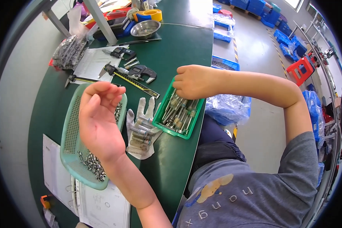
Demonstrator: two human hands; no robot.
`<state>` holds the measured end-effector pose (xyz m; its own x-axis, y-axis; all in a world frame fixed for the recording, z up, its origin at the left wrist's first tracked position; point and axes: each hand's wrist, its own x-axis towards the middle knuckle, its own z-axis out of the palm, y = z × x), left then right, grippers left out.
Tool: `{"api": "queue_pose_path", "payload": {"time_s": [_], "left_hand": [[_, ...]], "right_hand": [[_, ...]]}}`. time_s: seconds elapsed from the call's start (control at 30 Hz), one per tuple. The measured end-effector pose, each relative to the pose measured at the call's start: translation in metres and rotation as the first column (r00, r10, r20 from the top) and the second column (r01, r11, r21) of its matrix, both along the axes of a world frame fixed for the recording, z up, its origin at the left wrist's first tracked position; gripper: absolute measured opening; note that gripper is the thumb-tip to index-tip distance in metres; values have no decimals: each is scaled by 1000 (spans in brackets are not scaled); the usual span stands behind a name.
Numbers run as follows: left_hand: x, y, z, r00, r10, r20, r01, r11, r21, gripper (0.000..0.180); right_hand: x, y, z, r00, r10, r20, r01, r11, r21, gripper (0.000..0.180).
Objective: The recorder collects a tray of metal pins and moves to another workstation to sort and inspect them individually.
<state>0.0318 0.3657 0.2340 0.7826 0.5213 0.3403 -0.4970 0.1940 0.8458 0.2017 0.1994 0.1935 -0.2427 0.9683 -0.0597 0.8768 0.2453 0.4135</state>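
My left hand (102,123) is raised over the pale green perforated basket (69,142), palm turned up and fingers loosely bent. Nothing shows in its palm. Small metal parts (93,165) lie in the basket, some hidden behind the hand. My right hand (193,82) bends down over the far end of a green tray (173,132), its fingers curled; its fingertips and anything in them are hidden. Slim metal pin-like pieces (178,116), several with clear sleeves, fill the tray. Between the containers, a white glove (150,108) lies flat with several short clear cylinders (140,133) on it.
Digital calipers (131,79) and a micrometer (142,72) lie beyond the glove, near a printed sheet (91,62). Farther back are a metal bowl (145,28) and yellow tape (152,15). An open binder (102,205) sits near left. Blue crates (226,62) stand on the floor to the right.
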Motion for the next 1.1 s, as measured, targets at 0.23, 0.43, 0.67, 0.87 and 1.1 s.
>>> {"api": "queue_pose_path", "payload": {"time_s": [0.23,0.43,0.67,0.87,1.1], "left_hand": [[2,-2,0,996,42,-75,-38,998,52,26],[14,-12,-10,930,-124,-345,212,950,231,20],[12,-20,-7,936,-237,-261,282,947,153,22],[15,-16,-8,971,-148,-185,160,986,52,22],[13,-13,-10,975,-156,-159,161,987,16,25]], "right_hand": [[1,1,8,1000,12,-13,-11,996,94,5],[-10,3,49,987,142,78,-161,813,560,10],[-15,3,67,971,189,146,-235,656,717,18],[-28,3,61,965,262,-11,-170,654,738,19],[-42,5,56,967,244,-78,-93,618,781,18]]}}
